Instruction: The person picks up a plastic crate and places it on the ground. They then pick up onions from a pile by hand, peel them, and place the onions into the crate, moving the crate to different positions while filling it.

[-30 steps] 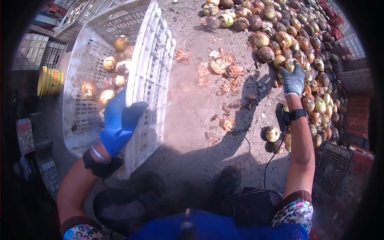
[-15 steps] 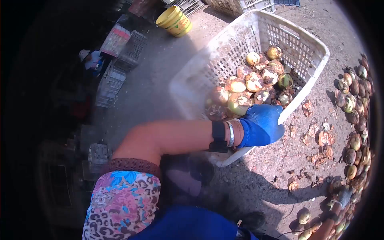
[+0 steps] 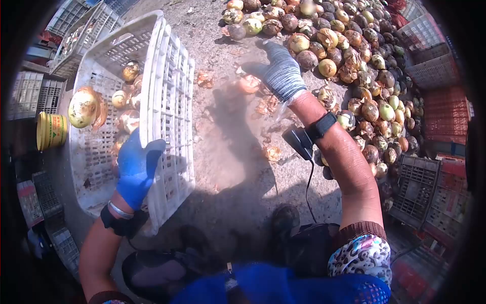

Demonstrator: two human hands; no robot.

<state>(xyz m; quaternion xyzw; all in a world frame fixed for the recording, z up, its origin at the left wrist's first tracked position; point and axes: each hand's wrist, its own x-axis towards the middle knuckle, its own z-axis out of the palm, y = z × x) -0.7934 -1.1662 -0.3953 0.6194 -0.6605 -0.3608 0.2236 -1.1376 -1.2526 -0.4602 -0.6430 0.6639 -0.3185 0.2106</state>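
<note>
My left hand (image 3: pixel 135 169), in a blue glove, is closed around the near rim of a white plastic crate (image 3: pixel 152 81). Inside the crate lie several onions (image 3: pixel 130 71) with loose, peeling skins. One large pale onion (image 3: pixel 82 107) shows over the crate's left side, seemingly in the air. My right hand (image 3: pixel 281 73), in a grey knit glove, is held out above the ground with thumb and fingers apart and nothing in it. Beside it, to the right, spreads a big heap of onions (image 3: pixel 372 109), many with dark or torn skins.
Dry onion skins (image 3: pixel 268 105) litter the concrete between crate and heap. A yellow bucket (image 3: pixel 50 130) stands left of the crate. More crates (image 3: pixel 83 35) are at the upper left, and others (image 3: pixel 415 190) line the right. A cable (image 3: pixel 308 195) hangs from my right wrist.
The view has swung right, bringing the heap into full sight. My right hand has come up from among the onions at the edge, now open. My left hand stays on the crate rim.
</note>
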